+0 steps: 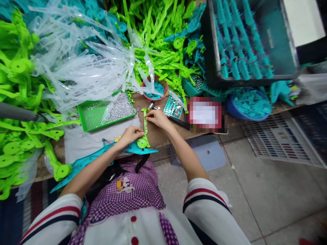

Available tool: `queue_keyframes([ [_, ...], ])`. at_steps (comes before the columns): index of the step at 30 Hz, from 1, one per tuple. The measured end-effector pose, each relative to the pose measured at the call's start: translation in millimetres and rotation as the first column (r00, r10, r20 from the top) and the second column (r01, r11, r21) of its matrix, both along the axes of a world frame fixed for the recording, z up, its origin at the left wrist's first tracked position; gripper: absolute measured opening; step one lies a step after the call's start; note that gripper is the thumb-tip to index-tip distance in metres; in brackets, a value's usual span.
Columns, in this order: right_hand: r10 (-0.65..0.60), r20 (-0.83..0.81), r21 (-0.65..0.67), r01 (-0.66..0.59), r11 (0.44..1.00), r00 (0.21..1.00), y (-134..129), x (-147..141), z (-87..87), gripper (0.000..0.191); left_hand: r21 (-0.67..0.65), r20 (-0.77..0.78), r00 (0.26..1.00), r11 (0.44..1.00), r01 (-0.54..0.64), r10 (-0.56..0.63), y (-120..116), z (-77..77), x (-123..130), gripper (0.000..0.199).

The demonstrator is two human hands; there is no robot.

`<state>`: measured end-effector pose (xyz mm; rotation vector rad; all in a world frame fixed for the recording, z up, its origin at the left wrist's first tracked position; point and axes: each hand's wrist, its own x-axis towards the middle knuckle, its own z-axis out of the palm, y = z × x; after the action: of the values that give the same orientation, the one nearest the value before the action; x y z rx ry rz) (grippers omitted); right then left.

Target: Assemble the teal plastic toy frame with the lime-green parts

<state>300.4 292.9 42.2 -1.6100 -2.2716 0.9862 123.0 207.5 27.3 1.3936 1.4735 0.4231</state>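
A narrow lime-green plastic part [145, 131] with a round disc at its near end lies in front of me. My left hand [131, 135] is closed, its fingertips pinched at the part's left side near the disc. The fingers of my right hand [157, 118] pinch at its upper end. Between the fingertips something thin and pale runs along the part; I cannot make out what it is. Under the disc and my left forearm stretches a long teal plastic piece [139, 149]. A screwdriver [135, 115] lies just beyond my left hand, and a hammer [176, 120] beside my right hand.
A green tray [89, 127] holds small metal pieces. Behind are a red basket [165, 89], a teal tray of metal discs [174, 108] and heaped green parts [158, 30] and clear plastic parts [79, 68]. To the right stand a blue bowl [233, 110] and a black crate [291, 51].
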Motion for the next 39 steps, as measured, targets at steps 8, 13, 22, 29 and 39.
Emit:
queue_keyframes([
  [8,0.003,0.007,0.003,-0.003,1.0,1.0,2,0,-3.0,0.017,0.048,0.129,0.981,0.987,-0.153,0.146,-1,-4.2,-3,0.026],
  [13,0.0,0.024,0.002,0.0,1.0,1.0,2,0,-3.1,0.017,-0.084,0.223,0.945,0.971,-0.225,0.239,3,-2.6,-2,0.034],
  [22,-0.019,0.006,-0.017,0.019,1.0,1.0,-1,0,2.1,0.017,-0.093,0.07,0.992,0.991,-0.096,0.103,16,3.3,5,0.018],
  [29,-0.013,0.018,-0.026,0.014,1.0,1.0,-1,-1,5.4,0.018,-0.111,-0.07,0.997,0.993,-0.041,0.033,24,2.2,10,0.019],
  [39,-0.003,0.004,-0.019,0.003,1.0,1.0,0,-1,4.3,0.016,-0.248,-0.1,0.99,0.966,0.067,-0.095,41,12.9,15,0.016],
])
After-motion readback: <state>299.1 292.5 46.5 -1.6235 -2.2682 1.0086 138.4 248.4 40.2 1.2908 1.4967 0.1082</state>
